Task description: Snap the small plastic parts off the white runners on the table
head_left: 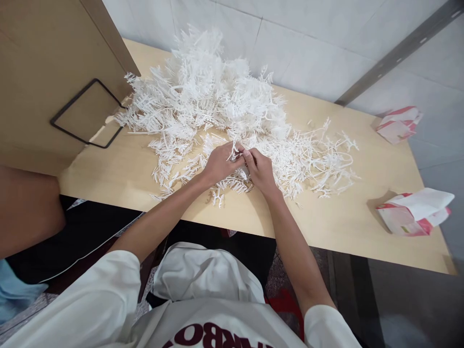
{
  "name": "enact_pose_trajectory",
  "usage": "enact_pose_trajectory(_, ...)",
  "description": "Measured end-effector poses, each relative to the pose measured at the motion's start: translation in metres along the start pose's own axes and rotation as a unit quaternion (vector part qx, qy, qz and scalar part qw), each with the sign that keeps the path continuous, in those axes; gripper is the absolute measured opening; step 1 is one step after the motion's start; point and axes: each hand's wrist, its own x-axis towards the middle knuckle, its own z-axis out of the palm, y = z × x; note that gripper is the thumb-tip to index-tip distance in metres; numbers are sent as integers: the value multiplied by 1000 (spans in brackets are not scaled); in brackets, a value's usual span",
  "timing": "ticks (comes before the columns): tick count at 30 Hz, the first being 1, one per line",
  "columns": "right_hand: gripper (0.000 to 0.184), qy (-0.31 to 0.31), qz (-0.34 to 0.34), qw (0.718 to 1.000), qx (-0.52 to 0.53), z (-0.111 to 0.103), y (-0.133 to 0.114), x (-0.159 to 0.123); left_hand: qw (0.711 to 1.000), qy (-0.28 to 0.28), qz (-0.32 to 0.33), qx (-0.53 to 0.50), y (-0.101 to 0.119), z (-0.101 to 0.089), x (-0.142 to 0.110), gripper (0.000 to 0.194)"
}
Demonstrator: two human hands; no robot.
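My left hand (223, 162) is closed around a white branched plastic piece (234, 153), whose thin prongs stick up past the fingers. Right beside it, my right hand (260, 170) pinches with thumb and forefinger at the same piece; the fingertips of both hands meet there and partly hide it. Behind the hands rises a large heap of white branched plastic pieces (210, 87). Short loose white sticks (290, 166) lie around and under my hands. One small branched piece (217, 198) lies apart, near the table's front edge.
The wooden table (319, 227) runs along a tiled wall (308, 53). At the left stands a brown board (47, 58) with a black wire frame (72, 108) against it. Two red-and-white paper packets (398, 124) are at the right. Another person's arm (29, 212) shows at far left.
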Motion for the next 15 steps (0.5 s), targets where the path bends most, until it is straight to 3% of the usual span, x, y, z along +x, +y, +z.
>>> enact_pose_trajectory(3,49,-19,-30,999,-21,-3,3,1,1000,-12,-1,-13,3,-1,0,11)
enact_pose_trajectory(6,47,-27,-32,999,-10,-6,4,1,995,-49,-43,-75,5,-5,3,14)
enact_pose_trajectory(10,51,-49,-3,996,76,-8,1,0,978,-92,-112,-150,3,-10,9,21)
enact_pose_trajectory(15,53,-69,37,981,175,-9,-2,-1,946,-106,-163,-258,3,-11,9,19)
